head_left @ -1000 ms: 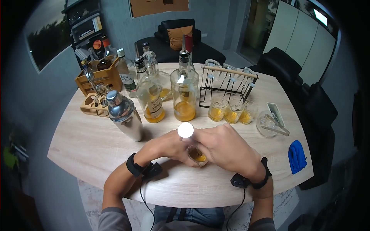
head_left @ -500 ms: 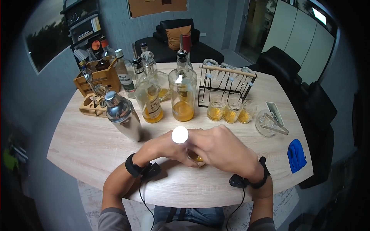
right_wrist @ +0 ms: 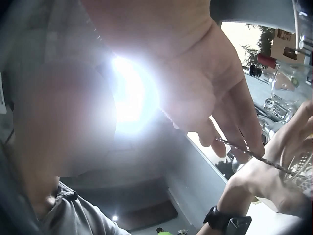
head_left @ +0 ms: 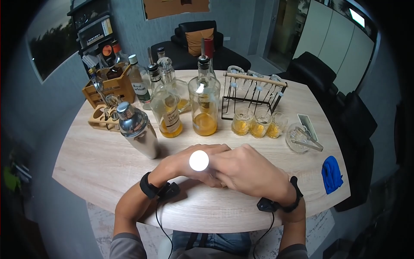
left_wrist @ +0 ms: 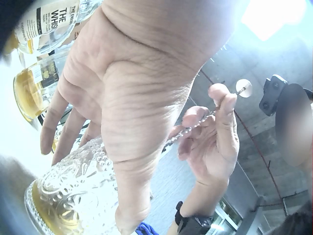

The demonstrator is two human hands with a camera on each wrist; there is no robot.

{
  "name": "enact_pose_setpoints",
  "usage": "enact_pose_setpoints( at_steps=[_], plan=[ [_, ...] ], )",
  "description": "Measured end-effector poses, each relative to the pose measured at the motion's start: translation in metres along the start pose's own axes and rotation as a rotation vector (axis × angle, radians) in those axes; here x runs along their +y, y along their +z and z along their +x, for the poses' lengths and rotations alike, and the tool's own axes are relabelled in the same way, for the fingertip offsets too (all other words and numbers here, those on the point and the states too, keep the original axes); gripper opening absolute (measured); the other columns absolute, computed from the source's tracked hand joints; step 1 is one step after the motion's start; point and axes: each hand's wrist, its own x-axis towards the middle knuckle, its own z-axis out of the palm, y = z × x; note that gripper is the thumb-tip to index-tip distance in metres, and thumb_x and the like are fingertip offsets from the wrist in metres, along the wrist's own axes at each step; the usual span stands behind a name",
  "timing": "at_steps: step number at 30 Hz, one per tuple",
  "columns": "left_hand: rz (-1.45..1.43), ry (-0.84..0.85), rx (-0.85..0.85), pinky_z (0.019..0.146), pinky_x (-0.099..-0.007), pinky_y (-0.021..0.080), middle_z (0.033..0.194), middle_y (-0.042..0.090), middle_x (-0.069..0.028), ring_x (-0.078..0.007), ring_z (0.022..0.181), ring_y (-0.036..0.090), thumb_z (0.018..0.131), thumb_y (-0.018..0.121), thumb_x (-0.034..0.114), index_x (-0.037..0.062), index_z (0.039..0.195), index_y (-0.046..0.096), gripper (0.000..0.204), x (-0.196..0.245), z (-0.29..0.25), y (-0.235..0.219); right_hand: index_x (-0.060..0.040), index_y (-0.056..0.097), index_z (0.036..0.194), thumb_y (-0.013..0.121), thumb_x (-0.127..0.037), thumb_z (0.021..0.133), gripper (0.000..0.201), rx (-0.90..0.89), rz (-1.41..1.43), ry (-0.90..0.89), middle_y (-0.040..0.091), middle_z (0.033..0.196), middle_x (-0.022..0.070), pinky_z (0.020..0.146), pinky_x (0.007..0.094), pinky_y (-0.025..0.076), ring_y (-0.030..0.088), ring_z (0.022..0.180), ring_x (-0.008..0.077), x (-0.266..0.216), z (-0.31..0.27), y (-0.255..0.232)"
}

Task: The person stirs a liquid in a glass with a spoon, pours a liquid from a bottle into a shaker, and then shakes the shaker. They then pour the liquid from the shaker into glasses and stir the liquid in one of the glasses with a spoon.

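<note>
My left hand [head_left: 183,163] holds a clear patterned glass [left_wrist: 63,193] with amber liquid at its bottom, the thumb on one side and the fingers round the other. Above it, my right hand [head_left: 254,172] pinches the twisted shaft of a bar spoon [right_wrist: 257,156]. The shaft slants down into the glass, and its round flat end [left_wrist: 243,88] sticks up past the fingertips. From the head view that disc shines white over the hands, which hide nearly all of the glass. A steel cocktail shaker [head_left: 140,134] stands beyond my left hand.
Pourer-topped bottles, including a whisky bottle [head_left: 168,114], stand ahead. Several small glasses [head_left: 260,124] with amber liquid line up before a wire rack [head_left: 254,82]. To the right are a glass bowl [head_left: 297,144] with tongs and a blue cloth [head_left: 331,176]. A wooden crate [head_left: 114,88] stands back left.
The spoon's disc end has shifted toward me and slightly left as the right hand tilts over the glass. The glass's opening, visible earlier, is now covered by the hands.
</note>
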Motion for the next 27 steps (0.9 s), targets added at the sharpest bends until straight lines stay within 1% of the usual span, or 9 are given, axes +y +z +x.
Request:
enact_pose_setpoints(
  at_steps=[3,7,9,11,14,17,19,22,27],
  plan=[
    [-0.095,-0.218,-0.145,0.089,-0.0414,0.052,0.112,0.069,-0.0144,-0.0339,0.102,0.066,0.068,0.088,0.042,0.0076,0.129,0.056,0.077,0.006,-0.003,0.004,-0.0004,0.065,0.097,0.07,-0.011,0.086,0.016,0.062,0.058,0.1,0.069,0.077,0.0184,0.066,0.0415,0.055,0.069,0.071,0.0357,0.004,0.001,-0.002],
    [0.053,-0.216,-0.147,0.088,-0.0417,0.052,0.111,0.069,-0.0137,-0.0331,0.102,0.066,0.067,0.089,0.041,0.0086,0.129,0.055,0.077,0.011,-0.001,0.001,-0.0025,0.065,0.1,0.066,-0.017,0.092,0.017,-0.076,-0.055,0.214,0.07,0.078,0.0172,0.065,0.0414,0.056,0.07,0.072,0.0359,0.004,-0.004,-0.014],
    [-0.019,-0.096,-0.027,0.088,-0.0432,0.052,0.112,0.069,-0.0163,-0.0354,0.103,0.066,0.066,0.09,0.039,0.0065,0.128,0.054,0.078,0.009,0.001,0.0,-0.0034,0.064,0.104,0.063,-0.022,0.097,0.02,-0.131,-0.04,0.226,0.07,0.078,0.0157,0.065,0.0423,0.057,0.07,0.073,0.0368,0.0,-0.004,-0.016],
    [-0.01,-0.143,-0.052,0.087,-0.0439,0.053,0.112,0.069,-0.018,-0.0368,0.103,0.066,0.067,0.09,0.038,0.0049,0.128,0.053,0.078,0.013,0.003,-0.005,-0.0026,0.064,0.104,0.062,-0.022,0.098,0.021,-0.184,-0.073,0.099,0.071,0.084,0.0175,0.067,0.0429,0.057,0.07,0.077,0.0366,-0.007,-0.004,-0.015],
    [0.007,-0.197,-0.084,0.086,-0.0447,0.053,0.11,0.068,-0.022,-0.0408,0.103,0.066,0.068,0.089,0.035,0.0008,0.126,0.052,0.077,0.007,0.004,-0.004,-0.0023,0.065,0.107,0.061,-0.023,0.099,0.023,-0.111,0.008,0.045,0.071,0.088,0.0188,0.068,0.043,0.057,0.07,0.081,0.0364,-0.004,-0.004,-0.004],
    [-0.014,-0.053,-0.053,0.088,-0.0434,0.053,0.111,0.068,-0.0204,-0.0385,0.102,0.066,0.068,0.089,0.034,0.0011,0.127,0.054,0.076,0.01,0.001,-0.006,-0.0021,0.065,0.111,0.063,-0.017,0.096,0.021,0.007,0.078,0.043,0.071,0.089,0.0198,0.069,0.0423,0.057,0.071,0.079,0.0364,-0.004,0.002,-0.005],
    [-0.222,-0.157,-0.017,0.089,-0.0421,0.052,0.111,0.068,-0.0178,-0.0355,0.101,0.066,0.068,0.089,0.035,0.0016,0.127,0.055,0.075,0.027,-0.003,-0.007,-0.0011,0.065,0.112,0.063,-0.014,0.093,0.023,-0.039,0.042,0.114,0.071,0.09,0.0208,0.069,0.0418,0.057,0.071,0.079,0.0366,0.002,0.003,-0.008],
    [-0.069,-0.202,-0.148,0.09,-0.0409,0.052,0.11,0.069,-0.0153,-0.0331,0.1,0.066,0.069,0.088,0.036,0.0023,0.128,0.057,0.075,0.011,-0.002,0.0,0.0011,0.065,0.111,0.064,-0.008,0.088,0.024,-0.079,0.003,0.197,0.07,0.09,0.0226,0.069,0.0417,0.057,0.07,0.077,0.0373,0.008,-0.001,-0.01],
    [-0.028,-0.099,-0.034,0.088,-0.041,0.052,0.109,0.069,-0.0144,-0.0345,0.1,0.066,0.068,0.089,0.037,0.0053,0.126,0.057,0.073,0.012,0.001,-0.002,-0.0038,0.071,0.105,0.069,-0.011,0.089,0.018,-0.078,0.005,0.197,0.067,0.076,0.0199,0.063,0.04,0.053,0.067,0.068,0.0375,0.001,-0.006,-0.015]
  ],
)
